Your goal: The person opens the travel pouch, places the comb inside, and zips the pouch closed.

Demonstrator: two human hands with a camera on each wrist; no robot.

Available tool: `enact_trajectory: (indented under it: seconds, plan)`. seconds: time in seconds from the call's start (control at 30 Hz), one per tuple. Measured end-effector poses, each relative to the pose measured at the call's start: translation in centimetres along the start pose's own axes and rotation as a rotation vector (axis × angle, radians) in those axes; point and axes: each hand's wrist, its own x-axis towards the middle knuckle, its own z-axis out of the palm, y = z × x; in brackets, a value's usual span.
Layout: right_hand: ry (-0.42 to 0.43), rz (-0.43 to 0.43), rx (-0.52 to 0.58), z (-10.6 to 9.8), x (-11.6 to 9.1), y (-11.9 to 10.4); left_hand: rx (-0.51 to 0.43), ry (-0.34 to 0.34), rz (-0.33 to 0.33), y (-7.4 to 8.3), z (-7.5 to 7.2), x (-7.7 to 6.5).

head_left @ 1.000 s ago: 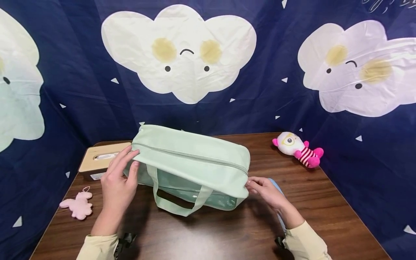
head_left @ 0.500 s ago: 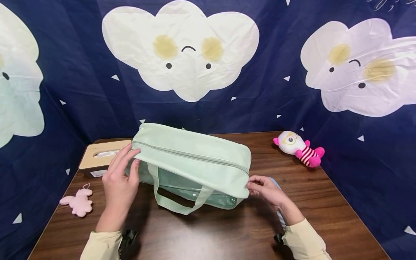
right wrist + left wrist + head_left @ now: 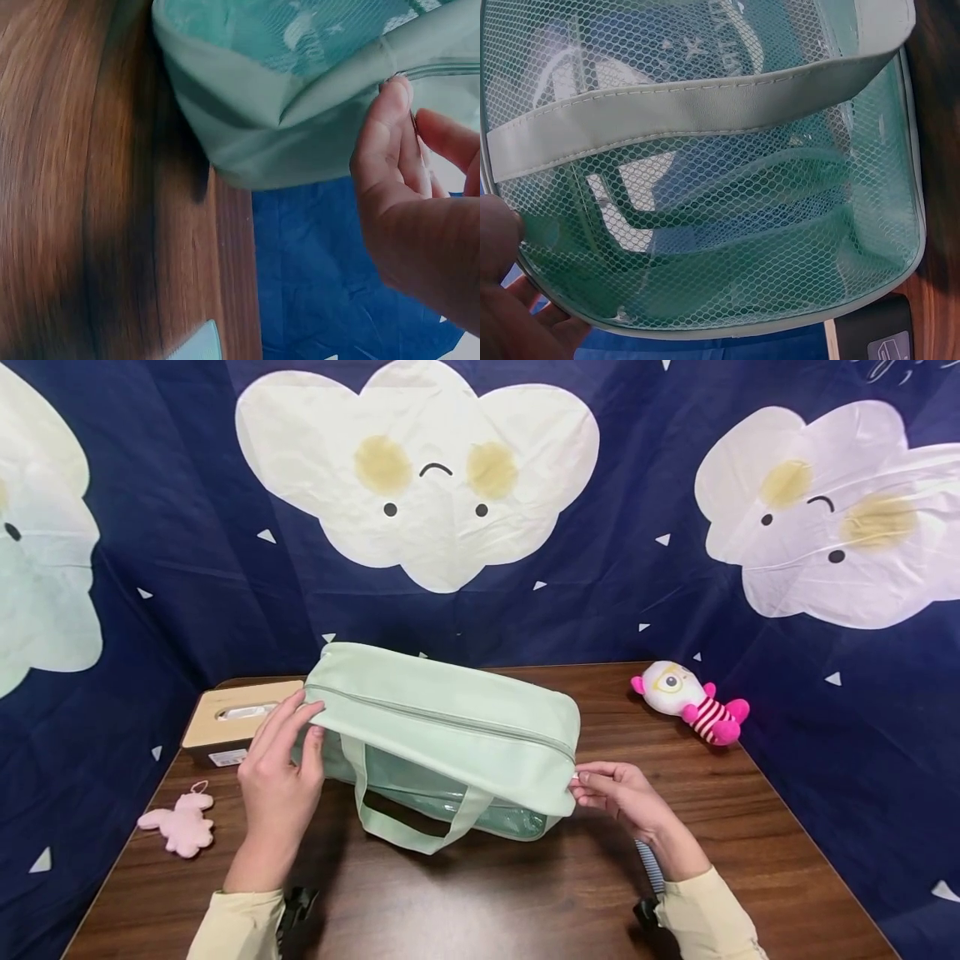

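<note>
A pale green zip-up bag (image 3: 450, 702) with see-through mesh sides lies on the table, its strap handle (image 3: 408, 839) hanging toward me. Its zipper (image 3: 442, 720) runs along the top and looks closed. My left hand (image 3: 281, 777) holds the bag's left end, thumb in front and fingers on the far side; the left wrist view shows the mesh side (image 3: 727, 285) beside the thumb (image 3: 499, 229). At the right end, my right hand (image 3: 626, 793) pinches the zipper pull (image 3: 399, 76), mostly covered by thumb and fingers.
A tissue box (image 3: 225, 727) with a wooden lid stands behind my left hand. Nearer lies a pink plush charm (image 3: 183, 828). A pink and white plush toy (image 3: 690, 702) lies at the back right. A blue striped thing (image 3: 649, 867) shows beneath my right wrist.
The fingers of my right hand have shifted at the zip's right end, and a small pale bit now shows at their tips. My left hand and the bag stay nearly still.
</note>
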Motion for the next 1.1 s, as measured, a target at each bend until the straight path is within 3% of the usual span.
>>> enact_trajectory:
  seconds: [0.13, 0.43, 0.67, 0.9, 1.1]
  plan:
    - [-0.002, -0.032, 0.051, 0.6, -0.1, -0.2, 0.004, 0.003, -0.004, 0.0, 0.0, 0.0]
    - [0.148, -0.01, 0.063, 1.5, -0.7, -0.9, 0.003, 0.01, -0.008, 0.2, 0.1, 0.0]
    - [0.171, -0.01, 0.13, 2.8, -1.4, -1.9, 0.011, 0.013, -0.018, 0.2, 0.1, 0.0]
    - [0.207, -0.016, 0.106, 3.8, -1.9, -2.6, 0.017, 0.016, -0.027, 0.1, 0.0, -0.1]
    - [0.191, -0.074, 0.139, 3.7, -2.3, -2.8, 0.016, 0.012, -0.031, 0.2, 0.0, 0.0]
